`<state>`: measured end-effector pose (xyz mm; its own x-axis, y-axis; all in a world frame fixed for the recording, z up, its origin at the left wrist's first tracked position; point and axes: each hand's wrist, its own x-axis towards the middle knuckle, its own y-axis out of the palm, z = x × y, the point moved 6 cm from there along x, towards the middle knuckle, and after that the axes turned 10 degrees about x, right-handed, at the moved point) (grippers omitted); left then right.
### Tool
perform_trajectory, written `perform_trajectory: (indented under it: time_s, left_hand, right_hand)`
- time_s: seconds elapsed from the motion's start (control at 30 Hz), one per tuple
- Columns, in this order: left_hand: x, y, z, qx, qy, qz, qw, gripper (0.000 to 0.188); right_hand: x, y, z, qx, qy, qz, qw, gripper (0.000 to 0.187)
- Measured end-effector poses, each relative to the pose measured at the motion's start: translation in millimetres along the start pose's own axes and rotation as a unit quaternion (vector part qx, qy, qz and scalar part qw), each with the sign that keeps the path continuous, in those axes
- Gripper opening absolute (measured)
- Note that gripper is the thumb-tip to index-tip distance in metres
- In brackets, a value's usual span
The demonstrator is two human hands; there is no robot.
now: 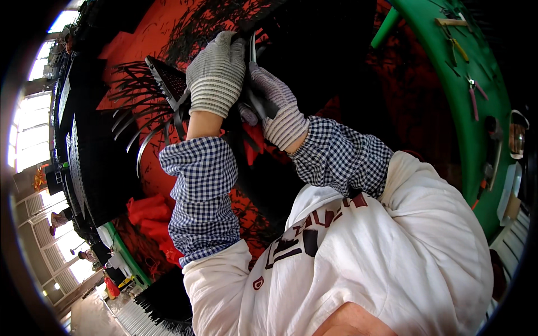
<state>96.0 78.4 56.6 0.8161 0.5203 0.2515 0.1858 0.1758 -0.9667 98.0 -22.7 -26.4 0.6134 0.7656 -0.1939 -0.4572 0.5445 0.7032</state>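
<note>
My left hand (216, 73), in a grey-and-white ribbed glove, is closed at the edge of a black woven piece (170, 82). Many loose black strips (137, 103) fan out from that piece to the left of my wrist. Just to the right, my gloved right hand (277, 106) grips scissors with dark handles (256, 103). Their narrow silvery blades (253, 47) point away from me, beside my left fingers. Deep shadow hides what lies between the blades.
Red sheeting (131, 53) strewn with black offcuts (196, 25) lies below. Along the right, a green table edge (448, 73) carries pink-handled pliers (473, 95) and a yellow-handled tool (460, 50). Crumpled red cloth (151, 221) lies near my left forearm. People (87, 256) are far left.
</note>
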Motion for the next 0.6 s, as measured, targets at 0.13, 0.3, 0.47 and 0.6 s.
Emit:
perform_trajectory:
  time_s: [0.13,0.3,0.47,0.6]
  left_hand:
    - [-5.3,-8.8,3.7,-0.015,-0.018,0.008,1.0,0.047]
    - [3.8,-6.5,-6.9,-0.031,0.0,-0.036,0.999,0.047]
    - [-2.5,-9.2,4.2,-0.042,-0.029,-0.045,0.998,0.047]
    - [2.9,2.3,18.2,-0.044,-0.03,-0.078,0.996,0.049]
  right_hand:
    - [6.9,12.8,-18.3,0.319,0.019,0.006,0.948,0.025]
    - [25.8,1.5,-39.7,0.273,-0.087,0.055,0.957,0.03]
    - [21.0,14.9,-34.6,0.302,0.096,-0.022,0.948,0.034]
    - [2.6,18.9,-0.4,0.308,0.159,-0.05,0.937,0.035]
